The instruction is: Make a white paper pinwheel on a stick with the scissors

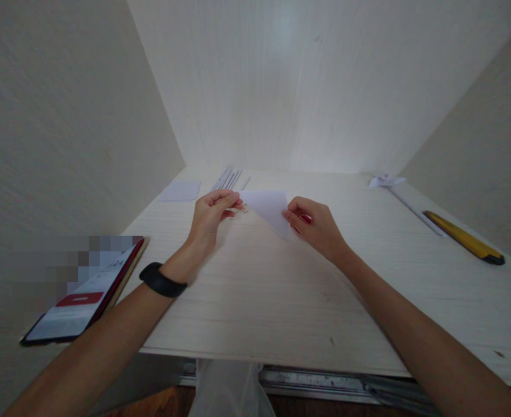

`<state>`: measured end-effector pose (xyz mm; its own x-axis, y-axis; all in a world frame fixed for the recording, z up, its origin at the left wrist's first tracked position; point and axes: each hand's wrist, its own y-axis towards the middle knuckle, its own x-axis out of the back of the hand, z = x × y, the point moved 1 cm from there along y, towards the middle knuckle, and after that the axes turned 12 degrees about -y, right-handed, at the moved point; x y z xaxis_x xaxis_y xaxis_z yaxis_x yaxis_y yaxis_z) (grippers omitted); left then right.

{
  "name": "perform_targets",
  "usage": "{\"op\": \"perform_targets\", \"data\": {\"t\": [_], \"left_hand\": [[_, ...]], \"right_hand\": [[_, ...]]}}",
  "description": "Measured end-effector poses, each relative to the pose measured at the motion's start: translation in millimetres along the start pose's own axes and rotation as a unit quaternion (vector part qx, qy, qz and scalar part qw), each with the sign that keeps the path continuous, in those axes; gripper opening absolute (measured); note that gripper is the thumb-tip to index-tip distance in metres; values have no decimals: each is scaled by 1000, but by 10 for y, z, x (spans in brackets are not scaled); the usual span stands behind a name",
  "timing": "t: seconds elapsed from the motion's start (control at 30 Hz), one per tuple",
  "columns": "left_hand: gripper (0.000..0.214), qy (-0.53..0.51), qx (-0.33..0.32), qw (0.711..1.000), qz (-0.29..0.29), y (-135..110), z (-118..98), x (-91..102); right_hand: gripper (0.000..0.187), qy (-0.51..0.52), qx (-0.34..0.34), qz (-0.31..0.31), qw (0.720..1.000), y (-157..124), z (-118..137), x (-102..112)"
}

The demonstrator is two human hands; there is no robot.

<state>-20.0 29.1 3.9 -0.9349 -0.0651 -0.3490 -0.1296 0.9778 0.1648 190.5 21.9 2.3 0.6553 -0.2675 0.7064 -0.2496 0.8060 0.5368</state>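
A white sheet of paper [269, 207], triangular in outline, is held up over the pale tabletop between both hands. My left hand [214, 215] pinches its left corner between thumb and fingers. On the other side, my right hand [311, 223] grips the paper's right edge, thumb toward me and fingers curled behind. Something small and red shows within the right hand's curled fingers; I cannot make out what it is. A small pale bit lies under the left fingertips, too little to name.
Behind my left hand lie several thin strips [231, 178] and a square paper [180, 190]. A tablet [94, 295] leans at the left. Toward the right are a paper pinwheel [388, 181] on a white stick and a yellow utility knife [463, 237]. Walls close three sides.
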Motion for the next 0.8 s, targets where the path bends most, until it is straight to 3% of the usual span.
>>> {"op": "perform_targets", "data": {"t": [0.23,0.43,0.57,0.8], "left_hand": [[26,-6,42,999,25,-13,-4,-3],[35,-21,102,993,61,-2,47,8],[31,-42,119,990,63,19,79,19],[23,-48,151,983,98,37,137,28]], "right_hand": [[20,-26,14,-34,999,-10,-9,4],[15,-143,91,-38,985,-58,8,-20],[13,-173,119,-18,978,-74,36,-23],[12,-196,111,-50,973,-71,47,12]]}}
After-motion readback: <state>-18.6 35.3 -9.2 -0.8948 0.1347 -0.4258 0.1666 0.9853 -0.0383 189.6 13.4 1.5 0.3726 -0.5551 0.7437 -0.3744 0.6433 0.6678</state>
